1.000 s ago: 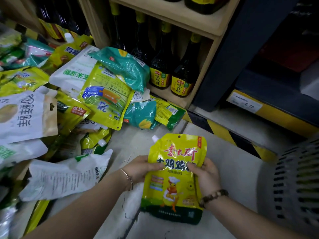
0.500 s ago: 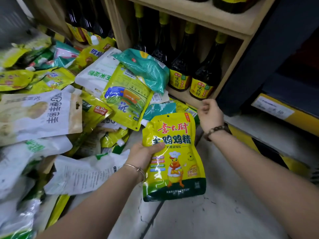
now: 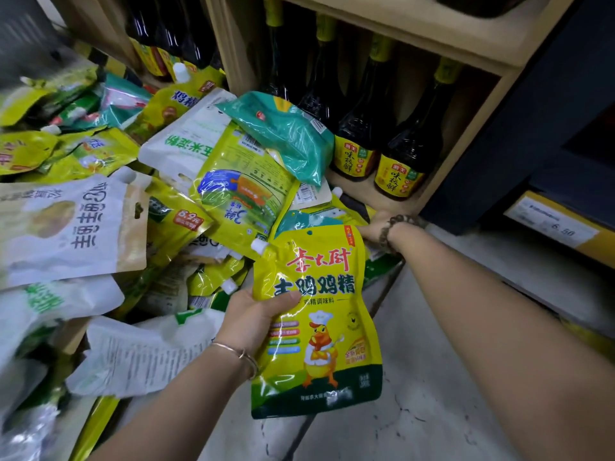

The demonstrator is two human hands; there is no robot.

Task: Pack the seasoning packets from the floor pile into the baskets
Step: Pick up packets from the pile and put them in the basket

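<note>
1. Progress looked early, by my judgement: the pile [image 3: 133, 211] of seasoning packets lay heaped on the floor [image 3: 416, 394] against the shelf [image 3: 432, 38], many layers deep. No basket showed in view.
2. One packet was off the heap. A yellow chicken-essence pouch [image 3: 319, 327] hung upright above the floor in my left grip [image 3: 256, 314], which was clamped on its left edge, thumb across the front and fingers behind.
3. My right grip [image 3: 371, 229] was down at the pile's near edge, just behind the pouch's top corner. The pouch hid its fingers, so I could not tell whether they were apart or closed on anything.
4. Left to do, as I judged it: take this pouch to a basket, then nearly the whole heap.
5. The pouch was glossy, soft film, flat and round-shouldered, with a white spout cap [image 3: 259, 246] at one corner.
6. The pile mixed shiny yellow-green sachets, a crinkled teal bag [image 3: 286, 134] and a duller white pouch [image 3: 66, 227] with a hang hole. I judged them slick and prone to slide.
7. Dark glass bottles [image 3: 409, 151] stood on the pale wooden shelf, and the floor was cracked grey concrete.
</note>
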